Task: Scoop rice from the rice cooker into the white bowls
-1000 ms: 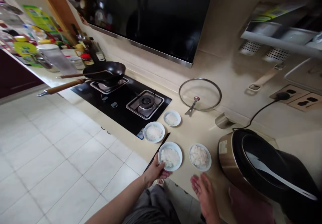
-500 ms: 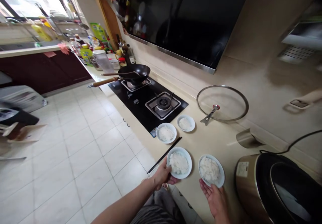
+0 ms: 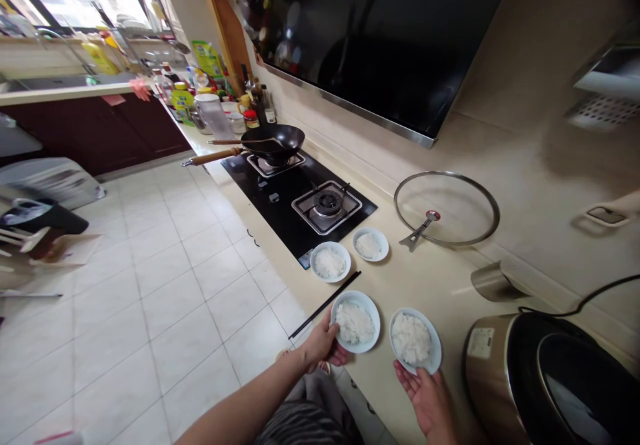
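Observation:
My left hand [image 3: 325, 345] grips the near-left edge of a pale blue bowl of rice [image 3: 356, 322], thumb at the rim and fingers underneath. Another bowl of rice [image 3: 415, 340] is in my right hand [image 3: 423, 392], held from below with the thumb on its near rim. It tilts slightly towards me. Beyond them, a third rice bowl [image 3: 331, 262] and a smaller-looking one [image 3: 371, 244] stand on the counter by the stove. A pair of dark chopsticks [image 3: 325, 304] lies along the counter's front edge, left of the bowl in my left hand.
A rice cooker [image 3: 490, 365] stands close on the right. A glass lid [image 3: 447, 208] leans against the wall. On the gas stove [image 3: 285, 195] sits a wok [image 3: 273, 142] with its handle jutting over the floor. Bottles and jars [image 3: 215, 115] crowd the far corner.
The bowl in my right hand has shifted slightly left, closer to the one in my left hand. The view has turned a little; both hands keep their hold.

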A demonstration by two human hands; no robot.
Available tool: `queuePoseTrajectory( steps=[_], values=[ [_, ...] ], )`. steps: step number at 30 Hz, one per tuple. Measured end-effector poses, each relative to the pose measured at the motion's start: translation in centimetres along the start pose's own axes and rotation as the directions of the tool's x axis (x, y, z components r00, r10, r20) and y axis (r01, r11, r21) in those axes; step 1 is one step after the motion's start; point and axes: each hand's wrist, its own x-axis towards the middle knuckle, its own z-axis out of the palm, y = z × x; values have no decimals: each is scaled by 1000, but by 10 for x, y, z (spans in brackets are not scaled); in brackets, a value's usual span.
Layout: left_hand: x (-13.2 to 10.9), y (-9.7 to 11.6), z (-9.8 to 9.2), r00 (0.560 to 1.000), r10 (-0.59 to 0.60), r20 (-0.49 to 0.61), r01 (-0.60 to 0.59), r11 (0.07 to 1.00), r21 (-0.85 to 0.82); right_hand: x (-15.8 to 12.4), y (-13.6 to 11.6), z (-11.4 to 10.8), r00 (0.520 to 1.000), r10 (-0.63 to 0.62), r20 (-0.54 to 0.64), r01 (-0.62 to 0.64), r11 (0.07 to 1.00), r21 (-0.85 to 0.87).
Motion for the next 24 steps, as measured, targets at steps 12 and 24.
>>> queuePoseTrajectory(
  steps=[12, 24],
  values=[
    [6, 1, -5, 993, 3, 117, 6, 997, -83, -3, -14, 2, 1000, 11, -14, -11, 998, -56],
    [12, 0, 1, 996, 2, 93, 10, 991, -132, 5, -23, 2, 999, 31, -12, -31, 998, -46]
  ],
)
